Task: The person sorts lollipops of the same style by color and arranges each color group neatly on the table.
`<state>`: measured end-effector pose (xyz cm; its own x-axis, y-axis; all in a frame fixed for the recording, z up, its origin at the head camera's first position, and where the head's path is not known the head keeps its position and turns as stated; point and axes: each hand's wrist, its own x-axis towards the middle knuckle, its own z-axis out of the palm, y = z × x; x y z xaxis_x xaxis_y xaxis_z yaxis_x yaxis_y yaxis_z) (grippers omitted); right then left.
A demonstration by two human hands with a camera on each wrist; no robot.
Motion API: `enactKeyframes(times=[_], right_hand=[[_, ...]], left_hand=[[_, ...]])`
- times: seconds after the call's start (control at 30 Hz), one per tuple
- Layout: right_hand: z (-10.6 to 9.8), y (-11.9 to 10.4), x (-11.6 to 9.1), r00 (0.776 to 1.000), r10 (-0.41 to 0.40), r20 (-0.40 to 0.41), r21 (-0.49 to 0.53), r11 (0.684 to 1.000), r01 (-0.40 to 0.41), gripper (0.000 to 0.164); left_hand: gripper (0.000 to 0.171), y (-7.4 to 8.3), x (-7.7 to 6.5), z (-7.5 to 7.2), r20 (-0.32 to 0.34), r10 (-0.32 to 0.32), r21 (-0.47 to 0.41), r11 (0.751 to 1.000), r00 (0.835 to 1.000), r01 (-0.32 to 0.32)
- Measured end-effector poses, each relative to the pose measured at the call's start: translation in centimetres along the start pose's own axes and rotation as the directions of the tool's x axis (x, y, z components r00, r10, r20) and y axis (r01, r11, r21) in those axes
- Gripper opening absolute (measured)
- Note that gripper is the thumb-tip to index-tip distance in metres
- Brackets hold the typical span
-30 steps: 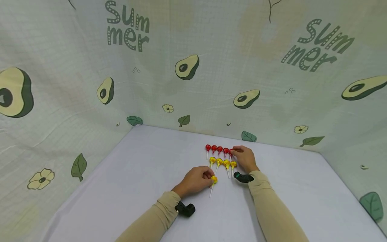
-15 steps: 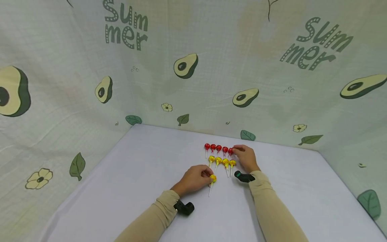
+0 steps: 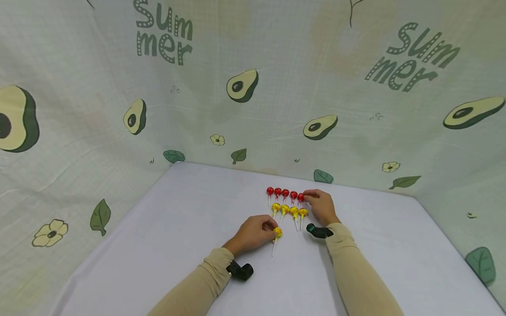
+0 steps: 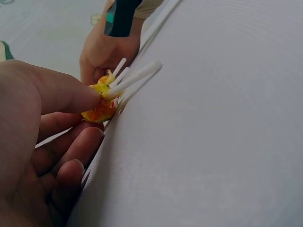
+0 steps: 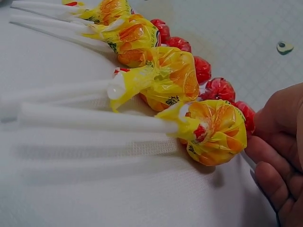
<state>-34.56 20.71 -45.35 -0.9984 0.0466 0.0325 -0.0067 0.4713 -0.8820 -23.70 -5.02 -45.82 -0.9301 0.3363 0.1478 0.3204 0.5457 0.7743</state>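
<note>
My left hand (image 3: 256, 232) pinches a yellow-wrapped lollipop (image 3: 278, 232) between thumb and fingers, its white stick pointing toward me. In the left wrist view the thumb presses the wrapper of this lollipop (image 4: 100, 111) just below the stick. My right hand (image 3: 322, 206) is at the right end of the red row, thumb and forefinger at the sides of the last red lollipop (image 3: 301, 197). In the right wrist view that red lollipop (image 5: 246, 115) is partly hidden behind the nearest yellow lollipop (image 5: 215, 132).
Several red lollipops (image 3: 285, 192) lie side by side at the back of the white table (image 3: 189, 206). Several yellow lollipops (image 3: 294, 211) form a row in front of them, sticks toward me. A cloth (image 3: 276, 105) printed with avocados hangs behind.
My right fingers have shifted slightly right, and more of the last red lollipop shows. The left hand keeps its pinch on the yellow lollipop. The head view has shifted slightly.
</note>
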Motion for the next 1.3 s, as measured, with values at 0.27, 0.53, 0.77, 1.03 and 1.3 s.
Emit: enactKeyframes(times=[0.27, 0.53, 0.77, 1.03, 1.3], right_hand=[[-0.3, 0.0, -0.4, 1.000, -0.020, -0.003, -0.007, 1.000, 0.020, 0.030], [-1.6, -0.2, -2.6, 0.999, -0.001, -0.036, 0.054, 0.999, 0.003, 0.037], [-2.0, -0.3, -4.3, 0.998, -0.009, -0.070, 0.085, 0.996, 0.015, 0.041], [-2.6, -0.9, -6.5, 0.993, -0.092, -0.070, 0.008, 0.996, 0.092, 0.054], [-3.9, -0.4, -8.5, 0.996, -0.085, -0.034, -0.030, 0.996, 0.084, 0.041]], left_hand=[[0.011, 0.0, 0.0, -0.2, 0.001, -0.005, -0.048, 0.999, 1.000, 0.005], [0.012, -0.1, 0.1, -0.1, 0.016, -0.051, -0.090, 0.995, 0.999, 0.052], [0.012, -0.1, 0.2, -0.4, 0.004, -0.032, -0.089, 0.995, 0.999, 0.032], [0.014, -0.4, 0.3, -1.3, 0.011, -0.050, -0.091, 0.995, 0.999, 0.051], [0.014, -0.1, 0.4, -0.9, 0.036, -0.068, -0.147, 0.986, 0.997, 0.073]])
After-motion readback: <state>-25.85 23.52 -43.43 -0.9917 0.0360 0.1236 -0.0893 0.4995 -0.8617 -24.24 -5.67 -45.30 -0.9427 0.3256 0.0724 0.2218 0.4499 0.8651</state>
